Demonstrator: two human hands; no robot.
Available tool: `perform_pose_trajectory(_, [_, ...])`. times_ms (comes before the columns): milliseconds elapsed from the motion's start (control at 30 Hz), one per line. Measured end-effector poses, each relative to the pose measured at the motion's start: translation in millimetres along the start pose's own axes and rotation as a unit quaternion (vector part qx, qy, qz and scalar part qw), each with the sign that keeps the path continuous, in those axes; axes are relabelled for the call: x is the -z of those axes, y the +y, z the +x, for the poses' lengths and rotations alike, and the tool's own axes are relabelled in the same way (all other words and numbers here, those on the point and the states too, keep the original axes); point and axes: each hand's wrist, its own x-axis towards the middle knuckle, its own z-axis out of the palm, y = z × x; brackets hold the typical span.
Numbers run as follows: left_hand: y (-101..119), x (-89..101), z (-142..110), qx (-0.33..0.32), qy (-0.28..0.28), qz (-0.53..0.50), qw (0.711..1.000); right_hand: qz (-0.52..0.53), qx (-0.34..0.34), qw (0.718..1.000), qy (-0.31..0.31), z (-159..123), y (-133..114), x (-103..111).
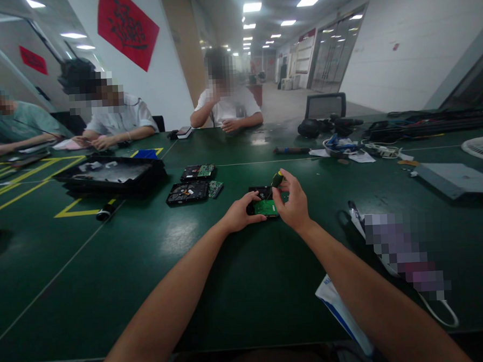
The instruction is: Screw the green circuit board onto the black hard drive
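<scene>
A hard drive [262, 193] with its green circuit board [264, 208] facing up lies on the dark green table. My left hand [243, 212] grips its left end, thumb along the near edge and fingers over the far side. In my right hand [291, 201] is a screwdriver [277, 179] with a yellow and black handle, held between thumb and fingers. The tool stands tilted over the drive; its tip is too small to make out. To the left lie another hard drive [187, 192], a loose circuit board [216, 189] and a further drive [198, 172].
A black tray [109, 174] stands at the left, near a dark cylinder [105, 212]. On the right are a silver metal box [460, 177], a blurred pouch [399, 248] and a white packet [341, 311]. Several people sit across the table. A power drill [346, 122] lies at the back.
</scene>
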Motion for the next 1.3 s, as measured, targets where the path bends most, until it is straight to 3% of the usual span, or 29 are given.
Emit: perform_pose_trajectory(1300, [-3.5, -1.2, 0.1, -0.004, 0.005, 0.002, 1.0, -0.001, 0.007, 1.0, -0.008, 0.4, 0.3, 1.2])
